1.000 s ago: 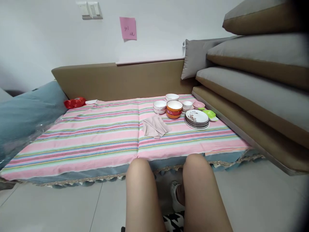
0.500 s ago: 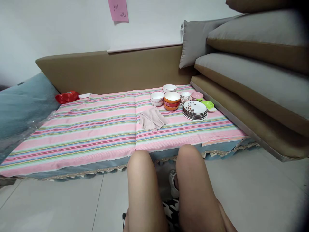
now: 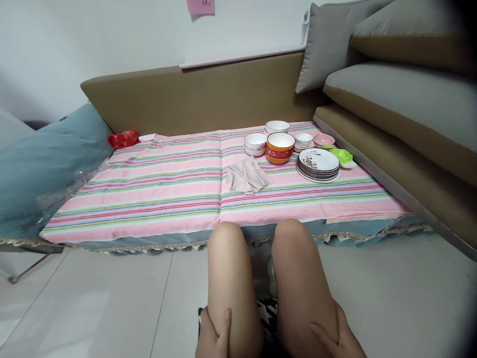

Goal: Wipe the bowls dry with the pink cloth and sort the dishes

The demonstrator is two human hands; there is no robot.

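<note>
My left hand [image 3: 213, 334] rests on the outer side of my left thigh, its thumb spread apart and the other fingers partly hidden. On my right thigh lies my right hand [image 3: 342, 334], also open with the thumb apart. Both are empty and away from the dishes. Beyond my knees, a crumpled pale pink cloth [image 3: 248, 176] lies on the striped sheet [image 3: 167, 199]. Behind it stand a stack of orange and red bowls [image 3: 280, 149], white bowls [image 3: 255, 144] and another white bowl [image 3: 278, 127]. To their right is a stack of patterned plates [image 3: 319, 164].
Small white dishes [image 3: 303, 139], a pink bowl [image 3: 324, 139] and a green dish [image 3: 342, 157] stand at the right. A red bundle [image 3: 123, 138] lies far left near a blue cushion [image 3: 48, 171]. Stacked sofa cushions [image 3: 406, 99] border the right side; a brown backrest [image 3: 201, 104] runs behind.
My view has tilted down and shifted left, so the scene sits higher and further right. Both hands, barely visible before, now show on my thighs. The dishes and cloth have not moved.
</note>
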